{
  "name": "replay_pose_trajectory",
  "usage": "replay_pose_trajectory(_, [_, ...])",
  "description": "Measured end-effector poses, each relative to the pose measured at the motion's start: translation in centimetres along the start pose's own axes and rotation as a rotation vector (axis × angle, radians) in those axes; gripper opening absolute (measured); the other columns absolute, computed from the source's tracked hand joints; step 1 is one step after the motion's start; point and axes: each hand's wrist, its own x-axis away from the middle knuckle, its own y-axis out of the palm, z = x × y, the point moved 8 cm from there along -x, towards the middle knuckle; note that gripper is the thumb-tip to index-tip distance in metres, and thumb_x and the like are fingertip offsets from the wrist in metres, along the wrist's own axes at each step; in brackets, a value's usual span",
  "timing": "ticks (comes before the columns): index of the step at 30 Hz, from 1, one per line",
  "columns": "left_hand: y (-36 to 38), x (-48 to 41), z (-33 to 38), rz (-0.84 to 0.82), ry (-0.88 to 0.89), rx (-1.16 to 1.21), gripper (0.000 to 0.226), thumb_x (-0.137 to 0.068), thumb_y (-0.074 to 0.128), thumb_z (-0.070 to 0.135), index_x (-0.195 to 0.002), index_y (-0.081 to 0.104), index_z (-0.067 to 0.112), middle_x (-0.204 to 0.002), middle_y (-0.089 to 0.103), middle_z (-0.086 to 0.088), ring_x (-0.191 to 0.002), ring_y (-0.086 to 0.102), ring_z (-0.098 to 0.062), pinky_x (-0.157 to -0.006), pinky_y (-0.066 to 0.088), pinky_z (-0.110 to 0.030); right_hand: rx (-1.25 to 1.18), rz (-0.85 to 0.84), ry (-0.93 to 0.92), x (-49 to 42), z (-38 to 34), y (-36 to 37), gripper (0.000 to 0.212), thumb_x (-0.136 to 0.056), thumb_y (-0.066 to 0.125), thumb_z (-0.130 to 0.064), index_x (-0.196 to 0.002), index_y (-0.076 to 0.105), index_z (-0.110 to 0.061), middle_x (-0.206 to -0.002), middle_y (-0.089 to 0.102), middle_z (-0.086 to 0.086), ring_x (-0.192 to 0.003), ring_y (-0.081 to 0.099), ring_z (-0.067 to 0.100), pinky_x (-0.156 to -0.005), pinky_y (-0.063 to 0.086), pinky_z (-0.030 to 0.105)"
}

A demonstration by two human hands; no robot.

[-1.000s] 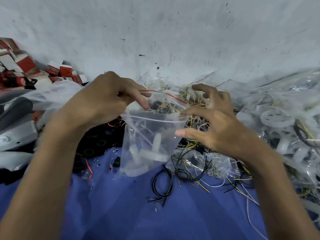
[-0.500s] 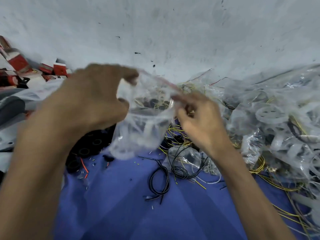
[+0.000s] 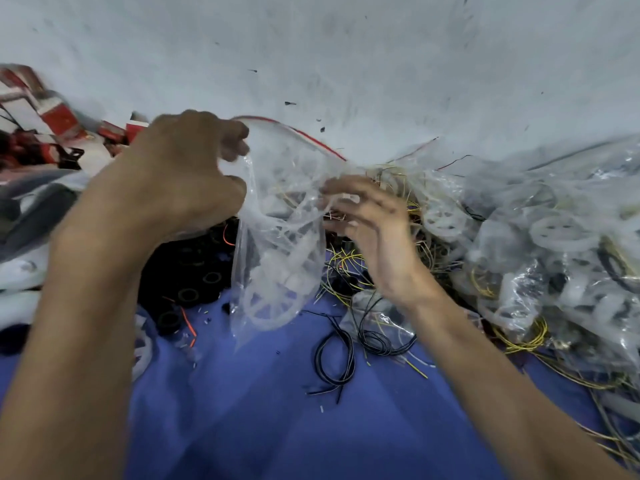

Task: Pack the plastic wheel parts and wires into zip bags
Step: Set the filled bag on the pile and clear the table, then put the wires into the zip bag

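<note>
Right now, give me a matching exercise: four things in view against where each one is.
1 zip bag
2 black wire loop
3 black rings
4 red-and-white boxes

A far left, by the wall
B coiled on the blue cloth
C held by left hand and right hand
D heaped left of the zip bag

Pairs: 1-C, 2-B, 3-D, 4-A

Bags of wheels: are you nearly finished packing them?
Not yet. Done: a heap of filled bags sits on the right, with white wheels inside. In hand: the left hand grips a zip bag, its top open, holding one wheel, and the right hand pinches its side. Left: loose black wires and black rings wait on the blue cloth.
</note>
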Motion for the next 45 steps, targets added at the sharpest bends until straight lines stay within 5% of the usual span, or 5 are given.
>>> replay_pose_trajectory(5, [-0.7,-0.2,-0.2,0.108,-0.032,0.031,0.043,-0.076,0.053,0.012,-0.119,0.059,0.013,-0.117,0.062,0.002,-0.114,0.052,-0.021,-0.088,0.034,-0.024,0.050,0.286,0.605,1.9,11.4,0.0,0.030,-0.086,0.036,0.009,-0.071,0.059,-0.003,-0.065,0.057,0.005,-0.049,0.057,0.011,-0.043,0.043,0.019])
replay_pose_trajectory(9, [-1.5,-0.4,-0.6,0.176,-0.042,0.048,0.065,-0.058,0.038,0.024,-0.118,0.056,0.008,-0.120,0.058,-0.009,-0.109,0.054,-0.026,-0.091,0.038,-0.030,0.978,-0.338,0.354,2.4,15.7,4.9,0.038,-0.083,0.055,-0.005,-0.121,0.059,-0.008,-0.117,0.056,0.010,-0.102,0.056,0.024,-0.090,0.044,0.031])
replay_pose_trajectory(15, [3.1,-0.9,-2.0,-0.147,-0.090,0.050,0.049,-0.077,0.052,0.017,-0.126,0.056,0.010,-0.132,0.053,-0.008,-0.120,0.049,-0.022,-0.089,0.033,-0.021,1.104,-0.488,0.151,2.9,16.3,9.2,0.034,-0.085,0.062,-0.033,-0.117,0.061,-0.025,-0.128,0.039,0.004,-0.104,0.054,0.032,-0.085,0.048,0.040])
replay_pose_trajectory(29, [8.5,-1.2,-1.8,-0.368,-0.023,0.141,0.068,-0.078,0.056,0.008,-0.142,0.037,0.019,-0.137,0.050,0.002,-0.128,0.044,-0.011,-0.092,0.032,-0.020,0.861,-0.485,0.230,2.7,7.7,4.1,0.020,-0.088,0.060,-0.012,-0.107,0.063,-0.014,-0.094,0.065,-0.006,-0.070,0.050,-0.004,-0.066,0.038,0.004])
replay_pose_trajectory(45, [10.1,0.6,3.8,-0.448,0.216,0.093,0.078,-0.080,0.060,0.010,-0.147,0.019,0.011,-0.147,0.024,0.003,-0.135,0.033,-0.013,-0.105,0.032,-0.025,0.424,-0.153,0.129,2.8,-0.4,-2.9,0.031,-0.094,0.048,-0.001,-0.101,0.060,-0.028,-0.087,0.067,-0.011,-0.063,0.053,0.004,-0.062,0.046,0.020])
